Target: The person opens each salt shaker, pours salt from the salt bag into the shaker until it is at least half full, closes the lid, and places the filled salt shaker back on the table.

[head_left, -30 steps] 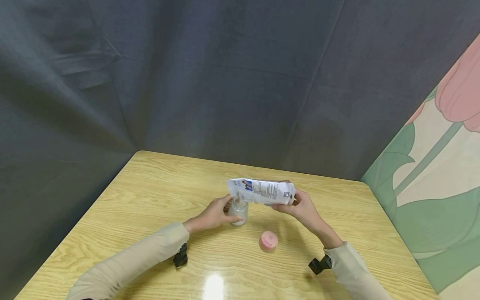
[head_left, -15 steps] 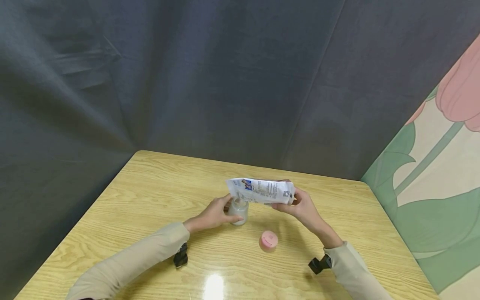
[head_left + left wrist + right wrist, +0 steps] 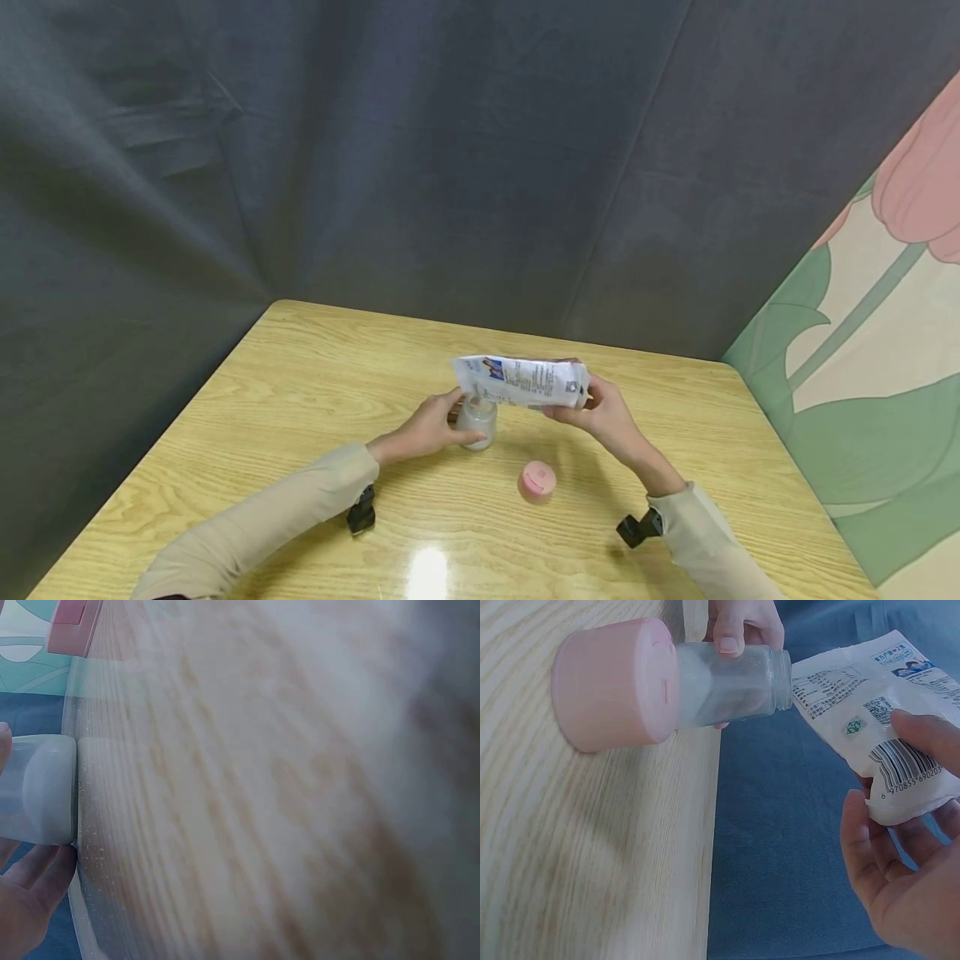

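Observation:
A clear glass jar with whitish contents stands upright on the table. My left hand grips it from the left, thumb in front and fingers behind. Above the jar's mouth, a white printed pouch lies tilted nearly level, its left end over the rim. My right hand holds the pouch by its right end, thumb on the near face. Whether anything flows from the pouch cannot be seen. In the right wrist view the pouch's corner meets or nearly meets the threaded jar rim. A pink lid sits right of the jar, nearer me.
The wood-grain table spreads around both arms. Dark cloth hangs behind its far edge, and a flowered panel stands on the right. A black wrist camera hangs under the left sleeve, another black wrist camera at the right.

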Action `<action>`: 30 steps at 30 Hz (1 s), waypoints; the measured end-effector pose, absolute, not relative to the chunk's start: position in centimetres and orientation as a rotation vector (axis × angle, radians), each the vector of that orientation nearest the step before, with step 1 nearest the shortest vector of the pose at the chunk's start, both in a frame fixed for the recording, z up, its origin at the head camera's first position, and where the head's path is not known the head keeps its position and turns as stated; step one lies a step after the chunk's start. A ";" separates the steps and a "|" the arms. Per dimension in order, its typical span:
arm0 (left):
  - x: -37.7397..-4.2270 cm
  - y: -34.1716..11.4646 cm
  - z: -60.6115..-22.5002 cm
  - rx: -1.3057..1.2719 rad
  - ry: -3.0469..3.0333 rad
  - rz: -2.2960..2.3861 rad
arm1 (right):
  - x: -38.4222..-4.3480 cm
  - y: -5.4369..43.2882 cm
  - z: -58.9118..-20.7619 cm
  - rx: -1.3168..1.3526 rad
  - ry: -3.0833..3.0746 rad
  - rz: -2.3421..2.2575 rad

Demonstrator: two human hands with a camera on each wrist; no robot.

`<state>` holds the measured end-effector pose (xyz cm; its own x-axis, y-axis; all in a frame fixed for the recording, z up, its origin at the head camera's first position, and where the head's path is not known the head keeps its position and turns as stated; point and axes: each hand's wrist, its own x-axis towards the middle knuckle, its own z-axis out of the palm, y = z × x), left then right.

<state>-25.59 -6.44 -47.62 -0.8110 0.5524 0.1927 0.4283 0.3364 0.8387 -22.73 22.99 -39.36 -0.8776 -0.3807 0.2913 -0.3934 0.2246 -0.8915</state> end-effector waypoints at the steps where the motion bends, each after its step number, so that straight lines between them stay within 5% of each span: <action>1: -25.5 -6.5 -47.6 0.912 2.460 1.480 | -22.6 23.0 -39.4 0.773 -2.445 1.790; 30: -25.6 -6.6 -48.4 0.955 2.423 1.567 | -22.5 22.3 -39.0 0.797 -2.417 1.816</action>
<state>-25.59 -6.61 -48.42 -0.7979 0.5523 0.2417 0.4470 0.2729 0.8519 -22.55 22.27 -39.01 -0.8700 -0.3854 0.3076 -0.4026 0.1952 -0.8943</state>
